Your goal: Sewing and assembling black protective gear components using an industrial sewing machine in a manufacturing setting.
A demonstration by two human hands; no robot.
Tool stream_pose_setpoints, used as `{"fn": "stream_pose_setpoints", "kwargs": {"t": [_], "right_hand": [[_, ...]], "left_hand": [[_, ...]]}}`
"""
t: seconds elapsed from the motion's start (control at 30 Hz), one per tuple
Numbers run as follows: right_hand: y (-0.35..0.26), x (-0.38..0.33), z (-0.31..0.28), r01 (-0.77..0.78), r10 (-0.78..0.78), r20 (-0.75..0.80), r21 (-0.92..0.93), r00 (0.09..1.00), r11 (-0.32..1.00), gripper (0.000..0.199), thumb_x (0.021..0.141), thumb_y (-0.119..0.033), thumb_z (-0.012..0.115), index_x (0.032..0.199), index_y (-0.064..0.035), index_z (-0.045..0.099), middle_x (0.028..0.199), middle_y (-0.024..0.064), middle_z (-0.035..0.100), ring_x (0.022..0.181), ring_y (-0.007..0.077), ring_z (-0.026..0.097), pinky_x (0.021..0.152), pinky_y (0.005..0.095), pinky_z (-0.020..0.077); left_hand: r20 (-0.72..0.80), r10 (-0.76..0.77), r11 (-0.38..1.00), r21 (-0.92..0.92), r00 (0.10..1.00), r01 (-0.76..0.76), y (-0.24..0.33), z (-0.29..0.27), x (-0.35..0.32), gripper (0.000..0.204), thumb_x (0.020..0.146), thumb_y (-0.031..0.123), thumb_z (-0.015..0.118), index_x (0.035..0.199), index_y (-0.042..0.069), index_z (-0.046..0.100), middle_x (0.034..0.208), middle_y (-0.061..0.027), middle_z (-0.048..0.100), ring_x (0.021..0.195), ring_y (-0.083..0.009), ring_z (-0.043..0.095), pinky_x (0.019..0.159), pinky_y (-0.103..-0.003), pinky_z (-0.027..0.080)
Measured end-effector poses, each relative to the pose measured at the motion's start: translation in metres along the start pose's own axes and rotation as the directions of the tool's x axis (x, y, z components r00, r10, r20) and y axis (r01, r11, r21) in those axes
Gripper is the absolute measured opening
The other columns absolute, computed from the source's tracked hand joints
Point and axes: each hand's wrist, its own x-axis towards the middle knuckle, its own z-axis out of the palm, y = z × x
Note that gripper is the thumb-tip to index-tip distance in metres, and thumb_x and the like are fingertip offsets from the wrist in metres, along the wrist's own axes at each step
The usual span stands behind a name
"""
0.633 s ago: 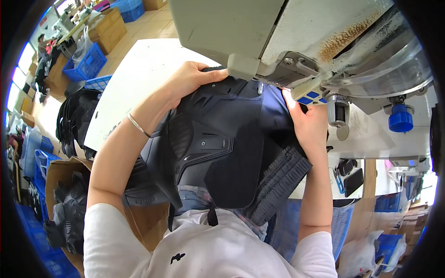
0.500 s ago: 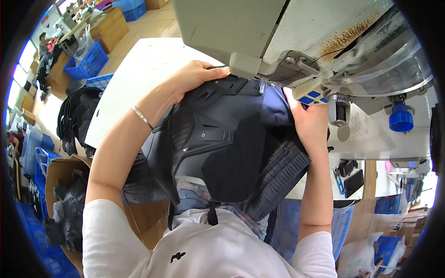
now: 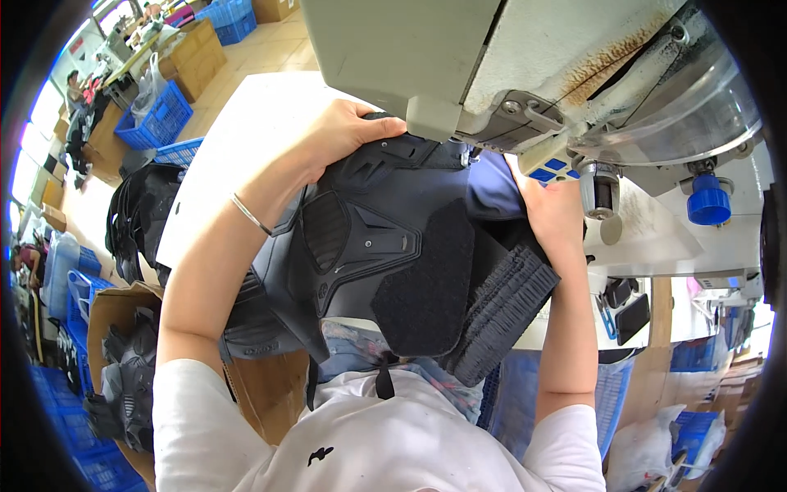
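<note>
White table point(image 3: 238, 135) spreads under our work, its far left corner bright and bare. Nearest us, the black pad point(image 3: 398, 197) covers the near edge and hangs toward our lap, with a fuzzy patch point(image 3: 426, 283) low on it and a gathered band point(image 3: 510, 307) beside our right forearm. Our left hand point(image 3: 338, 138) lies at the pad's far edge, thumb on top; its other fingertips are hidden, so we cannot tell how tightly they close. Our right hand point(image 3: 556, 211) rests on the blue cloth point(image 3: 496, 197), its fingertips out of sight by the machine; we cannot tell whether they pinch or press. So the pad sits between both hands, its far end beneath the sewing machine point(image 3: 385, 57). We judge this to be lining up or stitching that end, which calls for steady, even guiding with fingers clear of the needle. Farther off, a blue crate point(image 3: 154, 115) stands on the floor.
</note>
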Motion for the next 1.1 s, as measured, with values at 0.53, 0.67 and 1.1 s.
{"fn": "stream_pose_setpoints", "kwargs": {"t": [0.53,0.67,1.1], "right_hand": [[0.026,0.006,0.012,0.213,-0.197,-0.153,0.096,0.968,0.972,0.049,0.073,-0.016,0.075,0.113,-0.0034,0.048,0.102,0.0099,0.059,0.092,0.0222,0.059,0.082,0.0327,0.0467],[-0.004,-0.019,-0.012,-0.07,0.071,0.024,-0.033,0.997,0.997,0.05,0.076,-0.012,0.07,0.12,-0.0023,0.048,0.106,0.0112,0.06,0.099,0.0242,0.057,0.089,0.0345,0.0432],[-0.101,-0.141,-0.012,-0.223,0.387,0.297,0.948,0.873,-0.226,0.056,0.092,-0.022,0.055,0.141,-0.0082,0.031,0.135,0.0071,0.043,0.125,0.0228,0.041,0.106,0.0376,0.031]], "left_hand": [[-0.035,0.162,0.974,0.169,0.986,-0.154,0.012,0.004,0.0,0.042,0.077,0.022,0.074,0.113,0.003,0.063,0.103,-0.0089,0.066,0.09,-0.0155,0.063,0.079,-0.029,0.051],[-0.047,0.296,0.856,0.455,0.954,-0.244,0.01,-0.001,0.0,0.043,0.078,0.021,0.073,0.116,0.003,0.061,0.107,-0.0108,0.064,0.091,-0.0182,0.062,0.079,-0.03,0.05],[0.508,0.12,0.99,-0.002,0.853,-0.138,-0.026,0.068,-0.209,0.021,0.09,0.004,0.053,0.111,0.001,0.052,0.103,-0.0084,0.055,0.099,-0.0175,0.052,0.089,-0.029,0.04]]}}
